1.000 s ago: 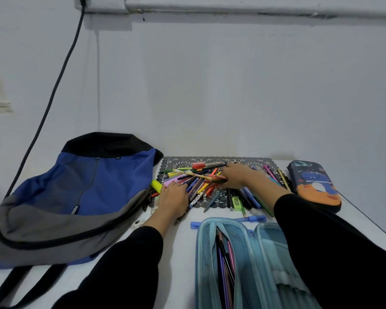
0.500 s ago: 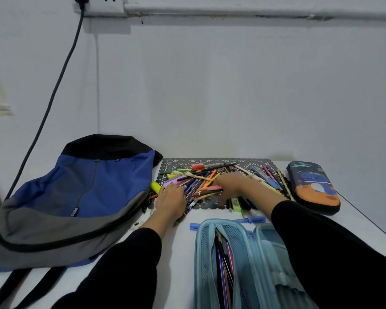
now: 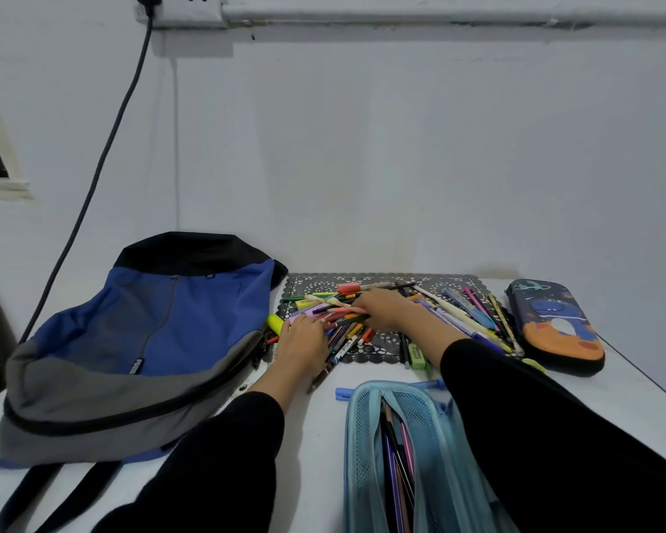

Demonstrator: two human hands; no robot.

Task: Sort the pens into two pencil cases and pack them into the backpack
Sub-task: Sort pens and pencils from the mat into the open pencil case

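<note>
Legibly, backpack marked PUMA; left grip flat, fingers extended, on pens; right grip palm-down over them, clamping cannot tell

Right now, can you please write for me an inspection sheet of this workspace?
Surface: white table, with a black lace mat at its far side.
Job's things: pens piled on the mat; blue case open, a few pens inside; dark case closed, right of the mat; backpack lying at the left.
Clutter: one blue pen loose on the table; a yellow marker at the mat's left edge.
Hands: left hand rests flat on the pile; right hand lies on the pile, fingers bent over pens, grip unclear.
Cables: a dark cable hangs from a wall socket, down left of the backpack.
Surroundings: plain wall, a pipe along the top.
</note>
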